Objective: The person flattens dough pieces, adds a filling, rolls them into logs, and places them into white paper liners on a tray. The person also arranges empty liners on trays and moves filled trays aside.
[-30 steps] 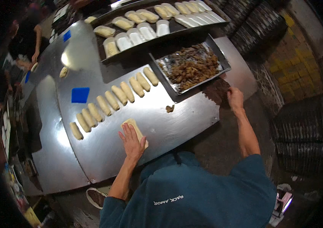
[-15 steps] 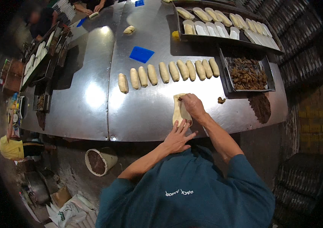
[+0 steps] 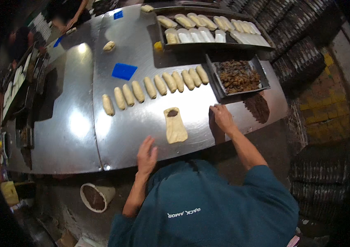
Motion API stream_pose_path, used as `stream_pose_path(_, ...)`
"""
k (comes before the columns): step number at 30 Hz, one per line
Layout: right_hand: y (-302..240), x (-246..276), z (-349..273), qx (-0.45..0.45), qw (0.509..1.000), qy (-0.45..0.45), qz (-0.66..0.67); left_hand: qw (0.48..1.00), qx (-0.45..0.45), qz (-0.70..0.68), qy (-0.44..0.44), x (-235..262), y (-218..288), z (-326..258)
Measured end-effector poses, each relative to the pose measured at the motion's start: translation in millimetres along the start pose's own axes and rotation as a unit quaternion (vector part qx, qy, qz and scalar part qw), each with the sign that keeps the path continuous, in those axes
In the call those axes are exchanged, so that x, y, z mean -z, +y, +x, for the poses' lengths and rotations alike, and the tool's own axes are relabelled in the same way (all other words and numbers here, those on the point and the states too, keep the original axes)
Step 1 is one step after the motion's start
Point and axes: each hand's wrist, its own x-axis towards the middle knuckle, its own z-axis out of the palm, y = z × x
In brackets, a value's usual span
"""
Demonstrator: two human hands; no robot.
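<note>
Steel table (image 3: 142, 136) is carrying everything. Filling tray (image 3: 261, 72) is sitting beyond the flat dough strip (image 3: 175, 127) – dark filling on its far end. Left hand (image 3: 147, 154) is hovering spread, near-left of the strip; right hand (image 3: 223, 117) is resting loosely open, right of it – neither is touching it.

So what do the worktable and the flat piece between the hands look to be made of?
Worktable: brushed sheet metal, probably stainless steel, with glare spots and a seam. Flat piece: soft pale dough, matte, with dark filling at its far end.
</note>
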Motion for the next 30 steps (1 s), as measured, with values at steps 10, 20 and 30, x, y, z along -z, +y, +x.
stream_pose_path(10,102,62,72,-0.023,0.983,0.169,0.074,0.981,0.024,0.11,0.159,-17,-29,18)
stream_pose_path(20,159,50,139,0.068,0.984,-0.14,-0.092,0.965,-0.008,0.208,0.158,-27,-29,22)
stream_pose_path(30,163,61,123,0.012,0.982,-0.167,-0.09,0.961,-0.122,0.244,0.052,-72,12,27)
